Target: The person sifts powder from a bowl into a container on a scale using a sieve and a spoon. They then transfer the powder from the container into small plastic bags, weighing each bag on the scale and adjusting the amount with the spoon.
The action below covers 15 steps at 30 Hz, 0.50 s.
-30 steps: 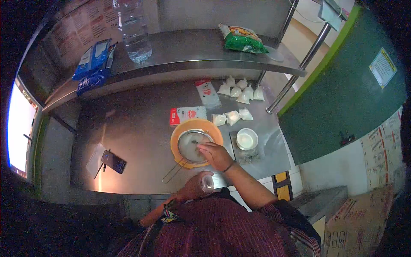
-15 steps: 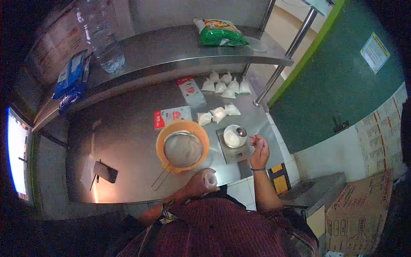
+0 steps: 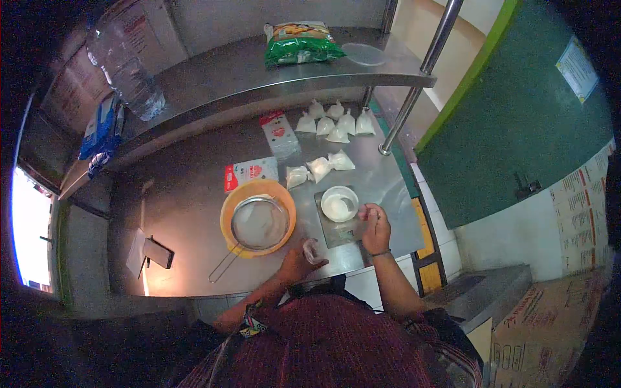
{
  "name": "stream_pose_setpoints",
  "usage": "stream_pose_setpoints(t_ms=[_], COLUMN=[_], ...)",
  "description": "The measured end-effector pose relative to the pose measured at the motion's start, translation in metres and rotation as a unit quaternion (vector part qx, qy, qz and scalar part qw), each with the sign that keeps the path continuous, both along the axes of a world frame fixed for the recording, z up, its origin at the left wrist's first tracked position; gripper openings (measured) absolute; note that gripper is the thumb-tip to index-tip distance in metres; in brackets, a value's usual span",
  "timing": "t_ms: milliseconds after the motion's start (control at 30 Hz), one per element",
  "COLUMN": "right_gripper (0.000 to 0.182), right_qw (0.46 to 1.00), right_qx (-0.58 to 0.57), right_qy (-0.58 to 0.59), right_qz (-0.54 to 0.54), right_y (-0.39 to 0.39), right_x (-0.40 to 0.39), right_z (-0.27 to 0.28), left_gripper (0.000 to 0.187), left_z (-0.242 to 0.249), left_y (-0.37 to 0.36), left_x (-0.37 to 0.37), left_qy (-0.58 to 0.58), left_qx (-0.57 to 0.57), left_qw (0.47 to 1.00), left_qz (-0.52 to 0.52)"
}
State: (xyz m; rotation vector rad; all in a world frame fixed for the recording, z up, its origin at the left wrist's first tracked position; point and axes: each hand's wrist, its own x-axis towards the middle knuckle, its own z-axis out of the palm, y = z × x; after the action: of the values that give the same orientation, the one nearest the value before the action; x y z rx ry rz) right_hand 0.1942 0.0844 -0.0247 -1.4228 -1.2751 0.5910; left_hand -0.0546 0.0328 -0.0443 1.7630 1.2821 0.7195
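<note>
My left hand (image 3: 299, 264) is closed around a clear plastic bag (image 3: 312, 251) near the table's front edge. My right hand (image 3: 376, 227) is pinched on the handle of a spoon (image 3: 360, 209) just right of a white bowl (image 3: 339, 204). White powder lies in the bowl, which stands on a flat scale (image 3: 344, 234). Left of it, a sieve (image 3: 260, 223) with white powder rests on an orange basin (image 3: 228, 213). Several tied bags of white powder (image 3: 337, 132) stand behind, with more bags (image 3: 319, 169) nearer the bowl.
Two red-and-white packets (image 3: 251, 173) (image 3: 280, 134) lie behind the basin. A phone (image 3: 158, 253) leans on a stand at left. The overhead shelf (image 3: 246, 76) carries a green bag (image 3: 302, 44), a large clear bottle (image 3: 132, 81) and a blue packet (image 3: 101, 132).
The view has shifted, moving the table's things slightly left. The spoon head, over the bowl before, is now lower and hard to make out. Both hands keep their closed grips.
</note>
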Motion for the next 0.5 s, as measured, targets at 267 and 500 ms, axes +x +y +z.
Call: stream_pose_setpoints(t_ms=[267,500], right_gripper=[0.036,0.04], right_qw=[0.971,0.97], right_qx=[-0.011,0.015], right_qy=[0.233,0.226], right_qz=[0.056,0.087], right_y=[0.02,0.03], right_x=[0.015,0.028], right_z=[-0.017,-0.019], left_gripper=[0.066,0.058], left_z=[-0.031,0.013], left_y=[0.038,0.047], left_x=[0.015,0.036], left_qy=[0.081,0.104], left_qx=[0.057,0.017], left_qw=[0.995,0.992], left_qz=[0.032,0.072])
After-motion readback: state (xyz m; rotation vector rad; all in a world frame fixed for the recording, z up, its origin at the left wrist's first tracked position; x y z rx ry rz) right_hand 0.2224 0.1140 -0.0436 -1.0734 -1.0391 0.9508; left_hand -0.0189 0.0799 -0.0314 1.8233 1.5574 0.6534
